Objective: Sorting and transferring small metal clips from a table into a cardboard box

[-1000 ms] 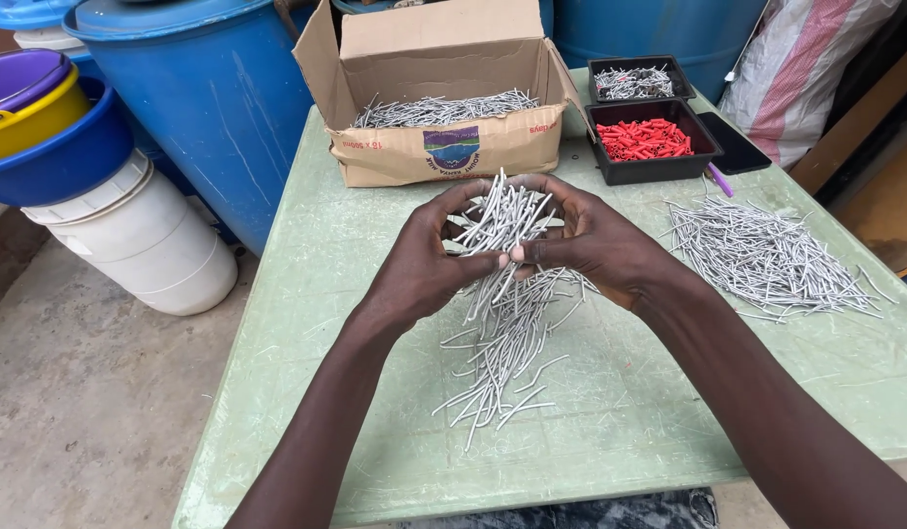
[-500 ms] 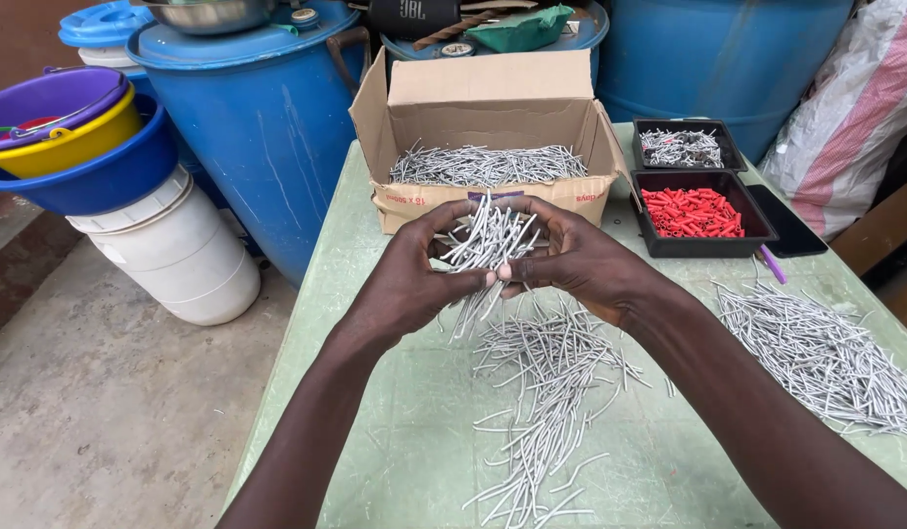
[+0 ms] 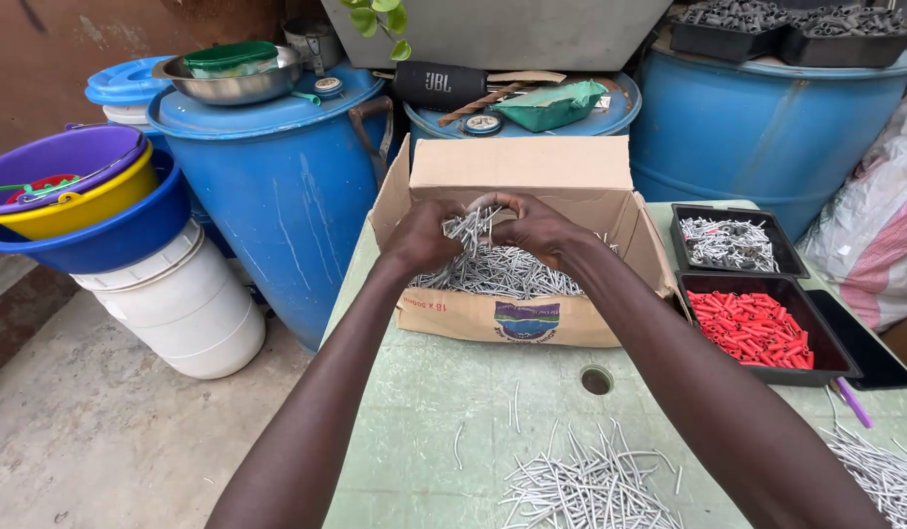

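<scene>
In the head view, the person's left hand (image 3: 421, 238) and right hand (image 3: 534, 227) meet over the open cardboard box (image 3: 517, 171), fingers curled shut around a shared bundle of grey nails (image 3: 468, 228) that pokes out between the two palms. Directly beneath the fingers, inside the box, lies a bed of loose nails (image 3: 498, 276) of the same kind, and the held bundle hangs just above it. Nearer the person than the fingers, on the pale green table (image 3: 424, 411), a scattered heap of nails (image 3: 586, 487) spreads out, with another heap (image 3: 880, 477) off to the right of the fingers at the table's edge. To the right of the fingers and beside the box stand two black trays: the nearer tray (image 3: 834, 359) holds red plastic plugs (image 3: 752, 328), the farther tray (image 3: 787, 257) small grey pieces. Beyond and left of the fingers stand blue drums (image 3: 277, 196), a white bucket (image 3: 184, 309) and stacked coloured basins (image 3: 76, 206).
</scene>
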